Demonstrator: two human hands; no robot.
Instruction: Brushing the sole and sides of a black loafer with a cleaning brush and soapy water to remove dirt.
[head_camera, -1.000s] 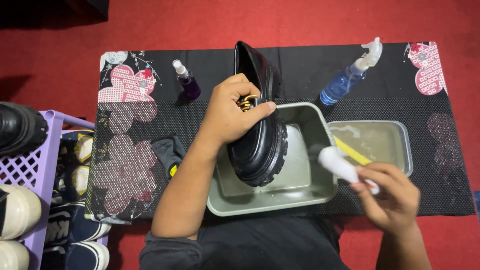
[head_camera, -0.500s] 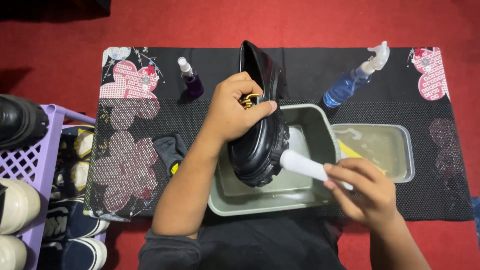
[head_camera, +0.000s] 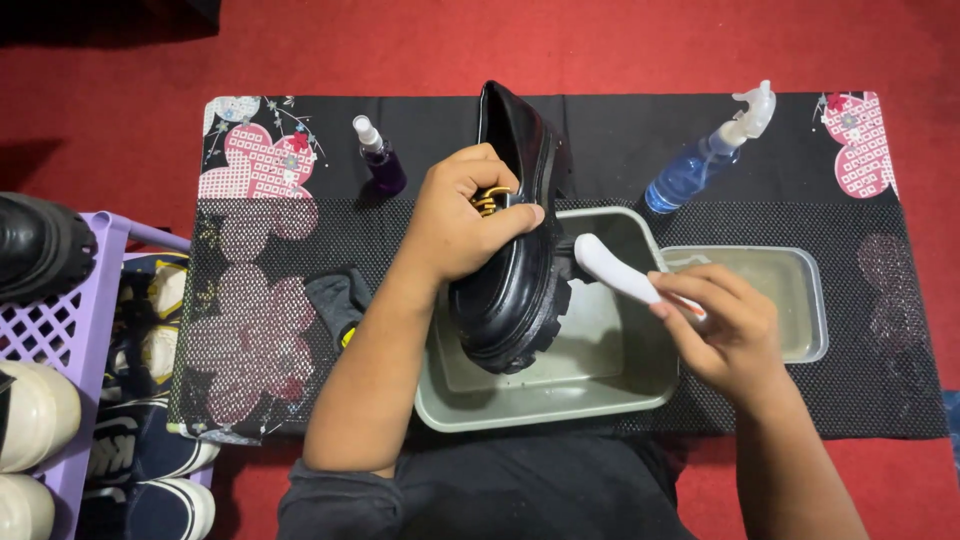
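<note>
My left hand (head_camera: 468, 217) grips a black chunky-soled shoe (head_camera: 515, 280) around its laced top and holds it tilted over a grey rectangular tub (head_camera: 545, 400). The toe points down toward me, above the tub's water. My right hand (head_camera: 725, 330) holds a white-handled brush (head_camera: 612, 268), whose head touches the right side of the shoe's sole.
A smaller tray of water (head_camera: 795, 300) sits right of the tub. A blue spray bottle (head_camera: 705, 155) and a small purple spray bottle (head_camera: 378, 158) stand at the back of the black flowered mat (head_camera: 250, 250). A dark cloth (head_camera: 338, 298) lies left; a purple basket (head_camera: 70, 330) with shoes stands far left.
My right hand has carried the brush up and to the left, from beside the small tray to the shoe's sole. The shoe has stayed held over the tub.
</note>
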